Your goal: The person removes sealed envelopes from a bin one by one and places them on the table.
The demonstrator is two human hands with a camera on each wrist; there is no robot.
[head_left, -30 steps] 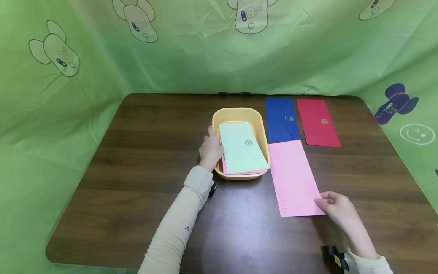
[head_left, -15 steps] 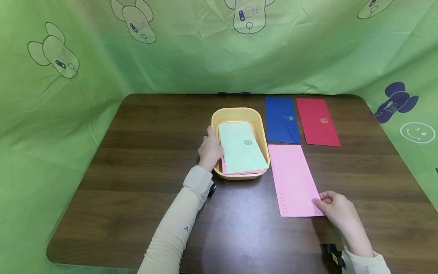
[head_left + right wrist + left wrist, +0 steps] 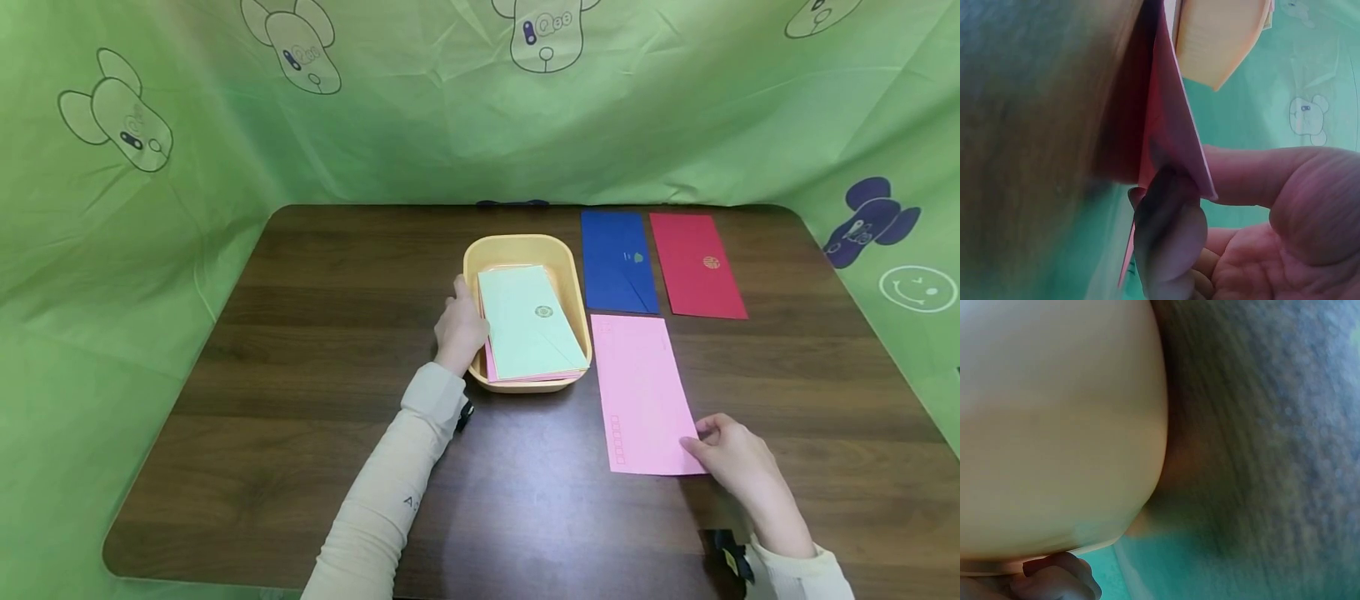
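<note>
My right hand [image 3: 738,458] pinches the near right corner of the pink envelope [image 3: 643,387], which is just right of the yellow basket [image 3: 525,252]. My left hand [image 3: 460,332] grips the basket's left rim.

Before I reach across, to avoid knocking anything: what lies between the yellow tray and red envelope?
The blue envelope lies between the yellow tray and red envelope; the head view shows it.
</note>
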